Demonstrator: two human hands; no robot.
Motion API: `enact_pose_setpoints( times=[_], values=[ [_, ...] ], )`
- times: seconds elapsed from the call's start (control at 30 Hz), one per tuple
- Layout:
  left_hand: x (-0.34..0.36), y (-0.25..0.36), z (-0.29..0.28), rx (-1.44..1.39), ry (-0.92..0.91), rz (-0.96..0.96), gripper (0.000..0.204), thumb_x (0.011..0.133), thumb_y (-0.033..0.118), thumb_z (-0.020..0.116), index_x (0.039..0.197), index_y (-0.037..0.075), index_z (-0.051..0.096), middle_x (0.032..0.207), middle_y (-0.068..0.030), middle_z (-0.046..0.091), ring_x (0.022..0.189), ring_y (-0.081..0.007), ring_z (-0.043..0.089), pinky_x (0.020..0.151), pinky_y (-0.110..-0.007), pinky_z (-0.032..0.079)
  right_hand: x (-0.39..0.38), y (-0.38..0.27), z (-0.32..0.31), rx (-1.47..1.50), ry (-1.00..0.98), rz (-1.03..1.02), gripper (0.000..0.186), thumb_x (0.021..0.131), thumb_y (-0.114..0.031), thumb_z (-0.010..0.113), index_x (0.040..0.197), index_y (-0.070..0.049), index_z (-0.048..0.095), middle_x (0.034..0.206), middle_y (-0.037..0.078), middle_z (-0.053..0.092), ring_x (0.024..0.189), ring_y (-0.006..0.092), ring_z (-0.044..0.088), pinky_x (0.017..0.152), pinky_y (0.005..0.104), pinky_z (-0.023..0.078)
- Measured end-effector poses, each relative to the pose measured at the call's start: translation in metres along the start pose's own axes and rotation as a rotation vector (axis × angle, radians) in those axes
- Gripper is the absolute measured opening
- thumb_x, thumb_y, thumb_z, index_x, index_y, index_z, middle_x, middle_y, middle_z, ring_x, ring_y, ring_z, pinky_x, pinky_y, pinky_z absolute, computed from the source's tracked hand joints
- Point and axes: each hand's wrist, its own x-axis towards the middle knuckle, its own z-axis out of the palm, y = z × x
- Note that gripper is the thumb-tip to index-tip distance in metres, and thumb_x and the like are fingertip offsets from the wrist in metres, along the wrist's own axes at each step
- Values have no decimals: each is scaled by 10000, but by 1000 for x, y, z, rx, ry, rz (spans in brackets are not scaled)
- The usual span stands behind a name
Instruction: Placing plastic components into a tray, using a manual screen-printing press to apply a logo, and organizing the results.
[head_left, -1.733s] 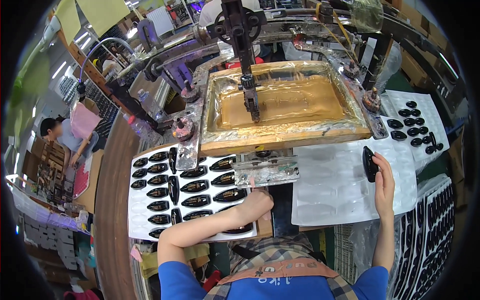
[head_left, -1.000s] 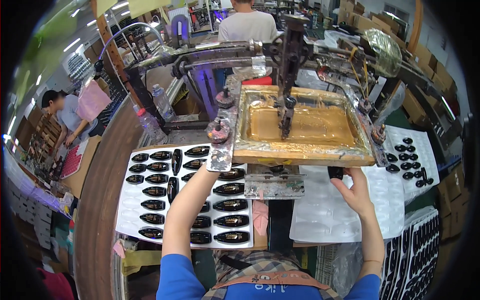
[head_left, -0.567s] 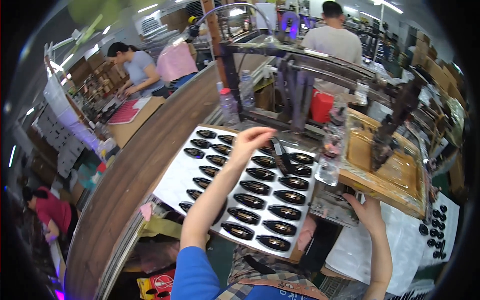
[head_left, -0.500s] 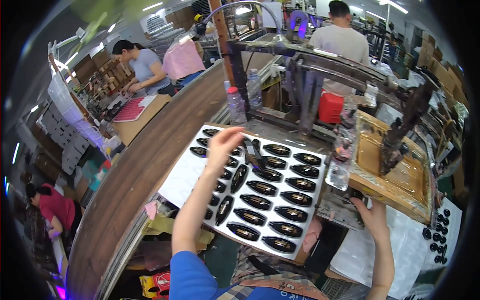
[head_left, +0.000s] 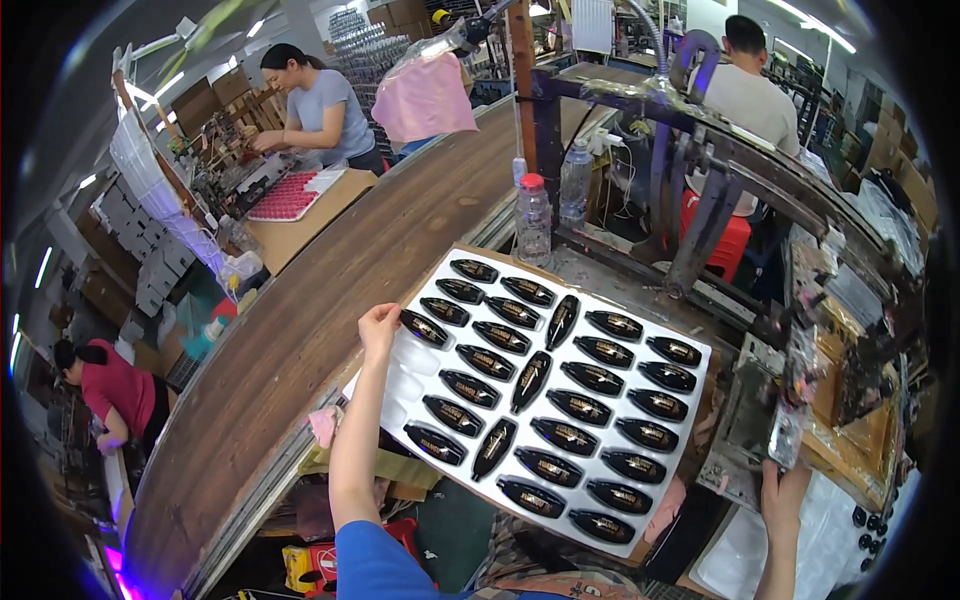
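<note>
Head cam, the only feed I had: vs. approx. half a sec earlier, my view had swung L, so the white tray sat further R & lower, and the wooden screen frame had slid toward the R rim.

L hand: it had been up over the tray's far part w/ a dark piece hanging from its fingers; now it was at the tray's L edge, fingers bent & tips drawn together at the L end of a black oval piece. Couldn't tell if they pinched it or only touched. That piece lay in the leftmost col., 4th from the far end; the col. had shown just 3 before. The other black pieces, gold-printed, lay in rows as before, 3 of them set crosswise in a line thru the middle.

R hand: as before, near the screen frame's underside, thumb up just beside the metal fixture; fingers partly hidden, so open or closed I couldn't tell. Pink cloth showed btwn tray & fixture, red-capped bottle just past the tray's far corner
</note>
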Motion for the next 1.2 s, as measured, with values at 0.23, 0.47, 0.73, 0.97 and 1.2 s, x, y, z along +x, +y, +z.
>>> enact_pose_setpoints(
  times=[0.23, 0.47, 0.73, 0.97, 1.2],
  values=[
    [0, 2, -6, 623, -58, 477, 209, 793, 147, 524, 884, -17, 617, 941, -197, 593, 880, -264, 579, 755, -325, 445, -13, 72, 38, 14, 233, 5, 372, 858, -186, 425, 1147, 48, 414, 1098, 202, 487, 978, 286, 477, 870, 340, 338],
    [14, 40, 44, 454, -233, 350, 254, 829, 135, 480, 1038, 16, 563, 1012, -168, 567, 966, -265, 540, 829, -322, 413, -11, 20, 12, -248, 81, 366, 467, 893, -227, 327, 1260, 57, 272, 1298, 206, 309, 1209, 292, 287, 1000, 320, 179],
    [54, 20, 64, 726, -343, 392, 190, 779, 132, 521, 895, 31, 633, 884, -167, 572, 853, -300, 512, 771, -366, 403, -1, 12, 15, -220, 175, 330, 490, 894, -255, 325, 1262, 62, 265, 1305, 206, 300, 1217, 291, 276, 1003, 321, 173],
    [64, 17, 63, 278, -378, 169, 177, 774, 141, 584, 887, 11, 627, 755, -89, 626, 721, -141, 584, 633, -255, 437, 4, 16, 17, -172, 266, 294, 514, 895, -284, 323, 1265, 67, 258, 1312, 206, 291, 1225, 289, 266, 1006, 322, 167],
    [57, 31, 59, -158, -388, -41, 183, 793, 103, 578, 937, -7, 599, 787, -57, 619, 702, -98, 574, 646, -214, 455, -16, 55, 25, -123, 392, 246, 539, 897, -312, 322, 1267, 72, 251, 1319, 207, 282, 1234, 287, 255, 1009, 322, 162]
  ],
)
